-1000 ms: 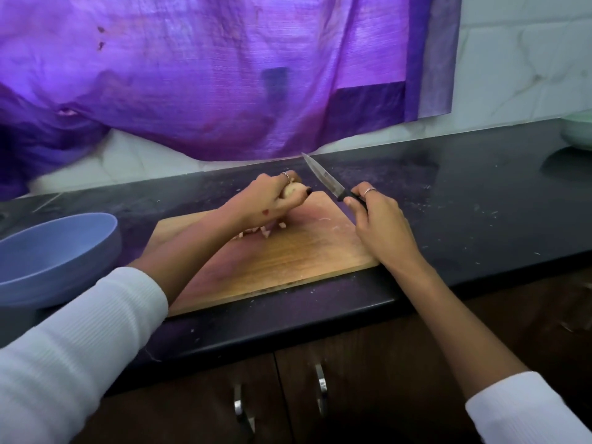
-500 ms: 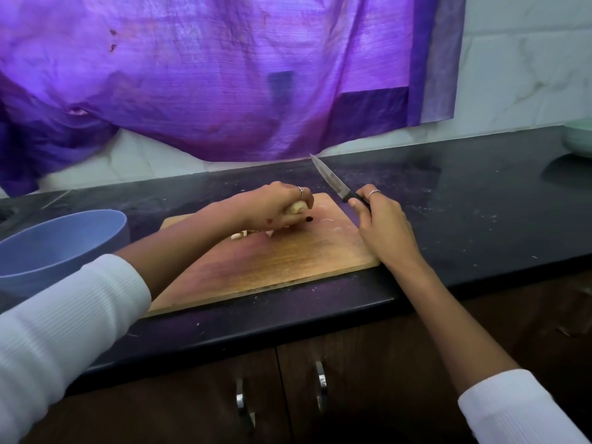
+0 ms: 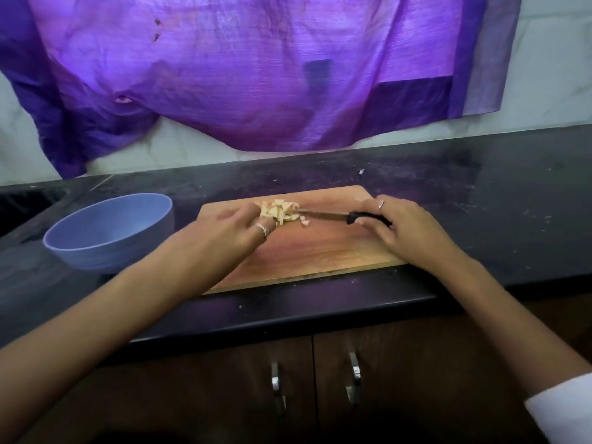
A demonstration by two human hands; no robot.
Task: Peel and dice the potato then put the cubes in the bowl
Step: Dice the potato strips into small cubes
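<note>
Lowered flat since before, your knife (image 3: 323, 215) — gripped in right hand (image 3: 395, 229) — meets diced potato (image 3: 280, 211); left hand (image 3: 238, 227), fingers loose, beside the pile — scoop to bowl (image 3: 109, 232) next.

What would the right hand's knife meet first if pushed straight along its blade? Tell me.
The right hand holds the knife with its tip pointing left. Straight on it would meet the potato cubes piled on the board; the tip looks already at the pile's edge. Beyond them are the left hand's fingers.
</note>
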